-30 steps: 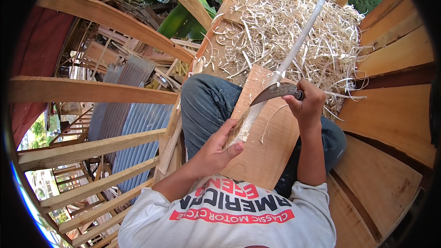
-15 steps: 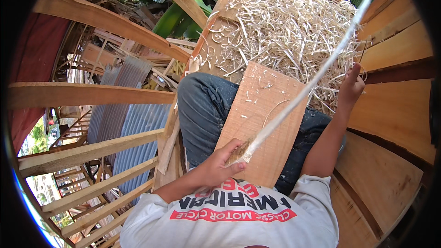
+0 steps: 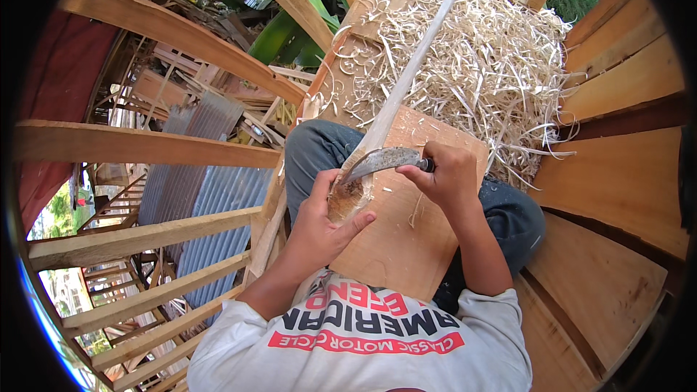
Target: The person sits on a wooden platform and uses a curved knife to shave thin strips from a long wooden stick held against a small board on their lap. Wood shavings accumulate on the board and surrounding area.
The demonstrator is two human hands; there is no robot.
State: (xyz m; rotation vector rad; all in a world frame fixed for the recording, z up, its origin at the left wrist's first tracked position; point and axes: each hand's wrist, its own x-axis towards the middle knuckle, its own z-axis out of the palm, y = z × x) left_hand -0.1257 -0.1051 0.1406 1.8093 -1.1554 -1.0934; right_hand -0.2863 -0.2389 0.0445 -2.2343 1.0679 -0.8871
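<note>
My left hand (image 3: 319, 221) is wrapped around the wide end of a long, pale wooden stick (image 3: 406, 76). This end looks brown and rough, while the shaft tapers away past the far edge of the view. A curved knife (image 3: 385, 160) with a dark grey blade and a short black handle is in my right hand (image 3: 449, 174). Its blade lies across the stick just beyond my left fingers, its tip curving down toward the brown end. Below both hands a flat wooden board (image 3: 406, 229) rests over my lap, with a few shavings on it.
Beyond my knees a heap of curly wood shavings (image 3: 472, 65) covers the wooden floor. Wooden rails (image 3: 145, 149) run along the left, with corrugated metal sheets (image 3: 221, 210) and scrap timber outside. Planks (image 3: 613, 174) form the right side.
My right hand has come in from the far right, bringing the knife onto the stick. The stick's far end has swung left, and its wide end has turned and moved slightly away from me.
</note>
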